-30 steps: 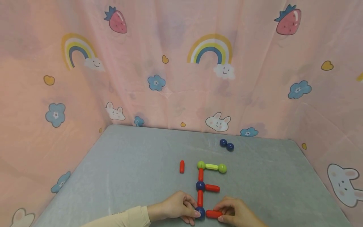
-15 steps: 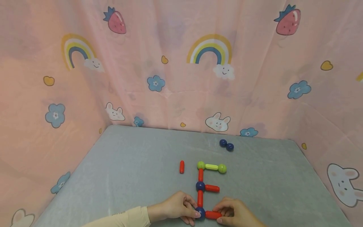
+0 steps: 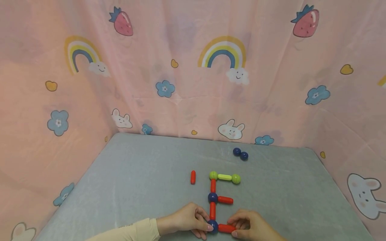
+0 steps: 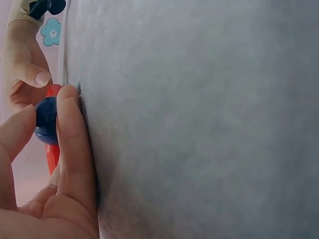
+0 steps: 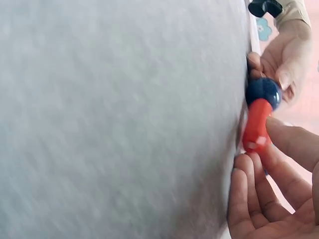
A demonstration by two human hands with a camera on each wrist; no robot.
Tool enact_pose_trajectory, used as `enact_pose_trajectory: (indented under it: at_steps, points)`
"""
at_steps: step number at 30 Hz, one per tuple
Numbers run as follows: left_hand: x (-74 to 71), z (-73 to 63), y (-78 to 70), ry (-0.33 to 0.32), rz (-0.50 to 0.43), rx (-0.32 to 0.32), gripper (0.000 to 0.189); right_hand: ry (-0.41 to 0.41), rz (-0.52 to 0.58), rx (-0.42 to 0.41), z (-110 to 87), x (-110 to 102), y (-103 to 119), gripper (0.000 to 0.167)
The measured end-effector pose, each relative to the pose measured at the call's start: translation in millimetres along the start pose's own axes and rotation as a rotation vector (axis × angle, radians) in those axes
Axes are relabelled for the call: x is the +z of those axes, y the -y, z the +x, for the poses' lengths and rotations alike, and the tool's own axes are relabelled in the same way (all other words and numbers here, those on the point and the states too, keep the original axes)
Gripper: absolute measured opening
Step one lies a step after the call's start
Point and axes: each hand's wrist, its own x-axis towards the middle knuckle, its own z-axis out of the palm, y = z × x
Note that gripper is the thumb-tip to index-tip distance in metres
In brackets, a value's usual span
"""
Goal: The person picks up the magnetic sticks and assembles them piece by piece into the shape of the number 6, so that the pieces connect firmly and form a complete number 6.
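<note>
Near the front edge, my left hand pinches a dark blue ball between thumb and fingers. From the right, my right hand pinches the outer end of a red rod, whose other end touches that ball. A red rod runs up from it to a second blue ball, which bears another red rod pointing right. Farther up, one more red rod meets a green ball. A light green rod joins this to another green ball.
A loose red rod lies left of the joined pieces. Two blue balls sit together near the back of the grey table surface. A pink patterned curtain rises behind and along both sides.
The red rod in my right hand has moved left, closing the small gap to the blue ball; they now touch. My left hand keeps its place on the ball.
</note>
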Motion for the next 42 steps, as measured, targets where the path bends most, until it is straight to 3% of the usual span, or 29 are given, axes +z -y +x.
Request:
enact_pose_trajectory:
  at_steps: [5, 9, 16, 23, 32, 42]
  points:
    - [-3.5, -1.3, -4.0, 0.004, 0.013, -0.010, 0.012, -0.029, 0.020, 0.093, 1.3, -10.2, 3.8, 0.032]
    - [-10.1, 2.2, -9.0, -0.063, 0.080, 0.011, 0.013, -0.114, -0.050, 0.097, 3.8, -25.4, 8.4, 0.034]
    - [-22.5, 19.7, -19.5, -0.263, 0.318, 0.197, 0.021, -0.327, -0.170, 0.046, 11.1, -60.3, 9.0, 0.035]
    - [-20.6, 42.3, -20.0, -0.354, 0.445, 0.300, 0.029, -0.507, -0.232, -0.047, 24.5, -95.4, 1.3, 0.036]
    - [-10.6, 56.6, -21.2, -0.424, 0.667, 0.317, 0.034, -0.613, -0.235, -0.036, 47.6, -131.2, -6.5, 0.044]
    - [-5.3, 67.4, -23.3, -0.413, 0.673, 0.297, 0.028, -0.638, -0.259, -0.020, 80.1, -155.9, -14.9, 0.049]
